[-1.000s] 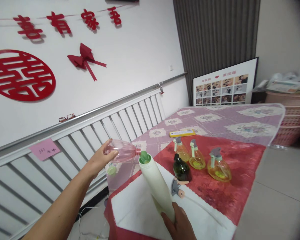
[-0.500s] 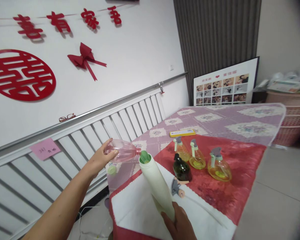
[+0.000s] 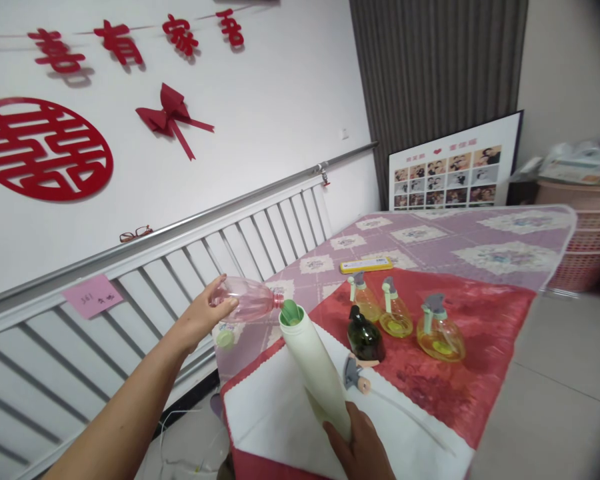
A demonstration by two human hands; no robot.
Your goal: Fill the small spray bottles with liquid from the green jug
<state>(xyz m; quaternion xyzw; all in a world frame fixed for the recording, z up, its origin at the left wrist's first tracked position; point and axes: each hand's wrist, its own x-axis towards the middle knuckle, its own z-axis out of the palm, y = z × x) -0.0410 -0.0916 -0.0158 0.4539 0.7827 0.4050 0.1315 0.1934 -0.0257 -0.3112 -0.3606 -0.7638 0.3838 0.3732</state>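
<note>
My left hand (image 3: 203, 317) is wrapped round a clear pink bottle (image 3: 247, 298), which lies nearly level in the air. The pink bottle's open neck meets the green spout (image 3: 291, 313) at the mouth of a large pale green bottle (image 3: 315, 370). That bottle leans up and to the left, its lower end gripped in my right hand (image 3: 363, 443). Whether liquid passes between the two cannot be made out. Beside the pale green bottle, a grey spray head (image 3: 353, 373) with a thin tube lies on the white cloth (image 3: 265, 407).
On the red cloth (image 3: 500, 320) stand a dark green pump bottle (image 3: 365, 337) and several yellowish spray bottles (image 3: 443, 337). A yellow flat case (image 3: 365, 265) lies behind them. A light green cap (image 3: 225, 340) sits near the left table edge. A white radiator (image 3: 190, 267) runs along the wall.
Both bottles and both hands hold almost the same pose. The whole view has shifted very slightly.
</note>
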